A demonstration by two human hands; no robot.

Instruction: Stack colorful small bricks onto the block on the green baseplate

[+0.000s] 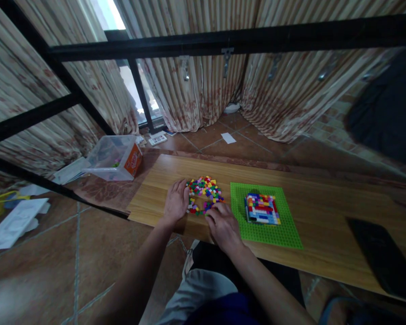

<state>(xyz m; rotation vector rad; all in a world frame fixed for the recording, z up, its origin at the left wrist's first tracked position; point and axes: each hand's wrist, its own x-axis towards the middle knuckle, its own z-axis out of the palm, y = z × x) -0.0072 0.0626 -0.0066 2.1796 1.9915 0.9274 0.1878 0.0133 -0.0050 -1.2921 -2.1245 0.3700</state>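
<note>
A pile of small coloured bricks [205, 188] lies on a wooden board [325, 212]. My left hand [176, 201] rests flat at the pile's left edge, fingers touching the bricks. At the pile's near right edge, my right hand [223, 223] has its fingertips down among the bricks; whether it pinches one is hidden. To the right lies a green baseplate [284, 232] carrying a square multicoloured block of stacked bricks [262, 208].
A clear plastic box with an orange label [117, 157] stands on the floor at the left. A dark flat object [382, 257] lies on the board's right end. Black metal bars [223, 40] cross above. Papers [13, 221] lie on the tiled floor.
</note>
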